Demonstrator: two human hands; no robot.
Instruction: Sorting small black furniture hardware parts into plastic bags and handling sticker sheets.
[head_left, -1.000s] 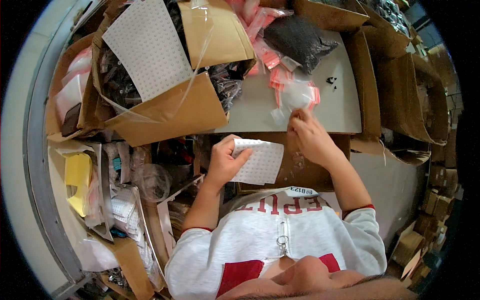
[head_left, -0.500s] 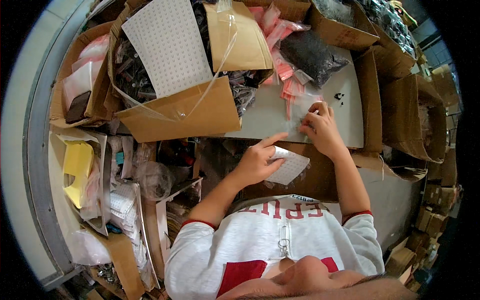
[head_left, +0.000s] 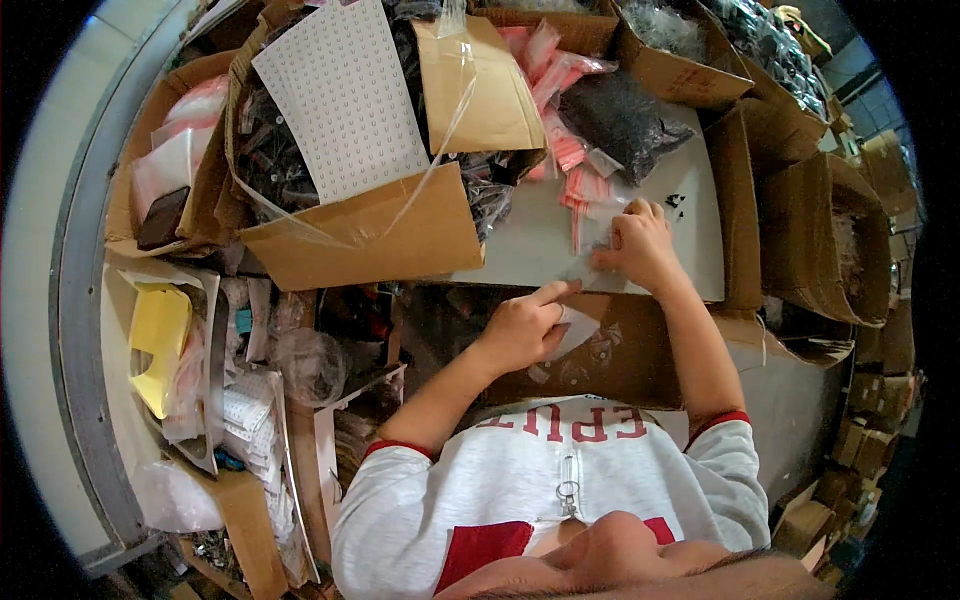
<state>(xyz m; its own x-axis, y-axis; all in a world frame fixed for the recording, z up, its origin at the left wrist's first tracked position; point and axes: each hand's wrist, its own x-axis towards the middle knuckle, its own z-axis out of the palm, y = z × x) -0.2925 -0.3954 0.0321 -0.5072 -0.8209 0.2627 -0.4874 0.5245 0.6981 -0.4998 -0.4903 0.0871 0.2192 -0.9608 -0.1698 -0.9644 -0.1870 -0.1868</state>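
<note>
My left hand point(head_left: 522, 325) is closed on a white sticker sheet point(head_left: 577, 332), pinched below the index finger, which points right. The sheet tilts so that little of its face shows. My right hand point(head_left: 642, 245) is curled over the white table's front part, its thumb and fingertips at a small clear plastic bag point(head_left: 580, 268) between the two hands. The bag's outline is faint. Just beyond lie red-edged zip bags point(head_left: 585, 188) in a loose stack. Several tiny black parts point(head_left: 675, 205) rest on the white tabletop point(head_left: 700, 245), right of my right hand.
A bulging clear bag of black parts point(head_left: 620, 120) lies at the back. A cardboard box point(head_left: 370, 230) holding large printed sheets point(head_left: 345, 100) stands to the left. Below my hands is an open carton point(head_left: 640, 350) with small clear pieces inside. More cartons point(head_left: 825, 230) line the right.
The sticker sheet has tilted and moved back, uncovering the carton beneath. My right hand's fingers have closed in and turned lower, and my left hand has shifted slightly.
</note>
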